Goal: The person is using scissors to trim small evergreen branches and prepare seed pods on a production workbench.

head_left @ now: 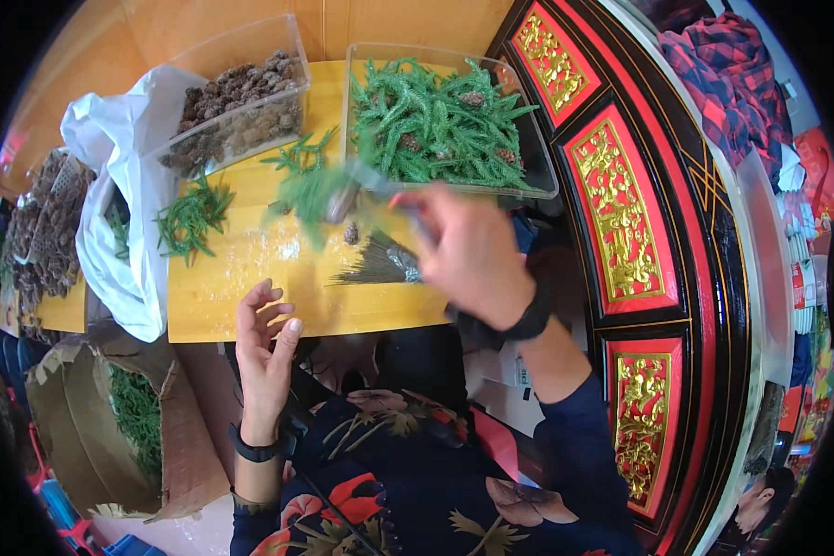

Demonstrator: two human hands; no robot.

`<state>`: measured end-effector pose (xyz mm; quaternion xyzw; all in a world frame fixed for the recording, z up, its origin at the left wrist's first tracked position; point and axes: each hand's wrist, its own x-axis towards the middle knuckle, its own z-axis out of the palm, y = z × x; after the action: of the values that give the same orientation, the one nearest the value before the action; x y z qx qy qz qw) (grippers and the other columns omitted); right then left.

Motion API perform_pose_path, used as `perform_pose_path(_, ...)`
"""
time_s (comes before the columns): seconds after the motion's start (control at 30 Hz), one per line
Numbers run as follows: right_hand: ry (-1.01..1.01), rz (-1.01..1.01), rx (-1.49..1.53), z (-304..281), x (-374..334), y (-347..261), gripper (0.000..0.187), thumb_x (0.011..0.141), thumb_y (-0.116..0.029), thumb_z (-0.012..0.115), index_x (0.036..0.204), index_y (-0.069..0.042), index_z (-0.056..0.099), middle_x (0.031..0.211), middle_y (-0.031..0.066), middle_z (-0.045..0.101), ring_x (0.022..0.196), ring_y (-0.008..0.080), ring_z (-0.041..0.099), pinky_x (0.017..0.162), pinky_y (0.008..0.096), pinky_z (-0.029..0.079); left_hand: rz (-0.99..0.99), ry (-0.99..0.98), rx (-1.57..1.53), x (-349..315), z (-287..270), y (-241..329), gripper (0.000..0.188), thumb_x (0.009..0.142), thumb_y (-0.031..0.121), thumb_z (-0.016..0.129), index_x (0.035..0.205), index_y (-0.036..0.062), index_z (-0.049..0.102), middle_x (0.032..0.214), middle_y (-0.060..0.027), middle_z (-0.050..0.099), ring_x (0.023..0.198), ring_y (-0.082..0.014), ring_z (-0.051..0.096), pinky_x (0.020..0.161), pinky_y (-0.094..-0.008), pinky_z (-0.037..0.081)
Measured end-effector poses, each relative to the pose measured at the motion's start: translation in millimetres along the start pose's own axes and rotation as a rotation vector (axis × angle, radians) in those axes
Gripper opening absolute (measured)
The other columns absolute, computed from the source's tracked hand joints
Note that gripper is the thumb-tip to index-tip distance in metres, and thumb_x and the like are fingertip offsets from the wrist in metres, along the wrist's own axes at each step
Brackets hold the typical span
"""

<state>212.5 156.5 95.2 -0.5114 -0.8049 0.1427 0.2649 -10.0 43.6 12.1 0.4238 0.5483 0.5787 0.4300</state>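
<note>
Our right hand (468,255) pinched a blurred green sprig (310,190) above the yellow desk (250,278), just before the sprig-filled clear tub (539,162); our left hand (264,347) hung open, fingers loosely spread, holding nothing.

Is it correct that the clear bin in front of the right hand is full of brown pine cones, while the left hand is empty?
Not quite. In the head view, the clear bin before the right hand holds mostly green sprigs. The left hand is indeed empty.

Bright even light; glare on yellow table (250,269). Right hand (468,255) motion-blurred. Fisheye bends edges, black vignette at corners.
</note>
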Motion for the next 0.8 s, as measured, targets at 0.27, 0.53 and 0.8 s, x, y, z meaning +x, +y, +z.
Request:
perform_pose_path(0.27, 0.378, 0.164, -0.248, -38.0, 64.5, 63.8, 0.037, 0.082, -0.012, 0.063, 0.115, -0.002, 0.052, 0.100, 0.0179, 0.063, 0.091, 0.0317, 0.062, 0.079, 0.0374, 0.048, -0.097, -0.118, 0.103, -1.6, 1.8, -16.6, 0.039, 0.086, 0.005, 0.062, 0.123, 0.0026, 0.049, 0.109, -0.0044, 0.054, 0.092, -0.0123, 0.054, 0.079, -0.0254, 0.045)
perform_pose_path(0.53, 0.264, 0.181, 0.120, -2.8, -43.5, 62.7, 0.035, 0.081, -0.010, 0.066, 0.112, -0.002, 0.053, 0.091, 0.0125, 0.061, 0.081, 0.0237, 0.061, 0.074, 0.0329, 0.048, 0.207, -0.336, 0.702, 34.9, 44.9, -22.3, 0.024, 0.079, 0.003, 0.062, 0.103, 0.0051, 0.062, 0.094, -0.0109, 0.059, 0.080, -0.0227, 0.060, 0.067, -0.0306, 0.049)
perform_pose_path(0.8, 0.100, 0.346, -0.267, 61.1, -96.7, 116.9, 0.044, 0.073, -0.026, 0.073, 0.108, -0.006, 0.057, 0.098, 0.0125, 0.060, 0.090, 0.0301, 0.058, 0.075, 0.0417, 0.046, 0.673, -0.373, 1.179, 74.4, 92.4, -56.8, 0.007, 0.075, 0.006, 0.058, 0.082, 0.0062, 0.057, 0.080, -0.0100, 0.054, 0.076, -0.0284, 0.061, 0.065, -0.0390, 0.050)
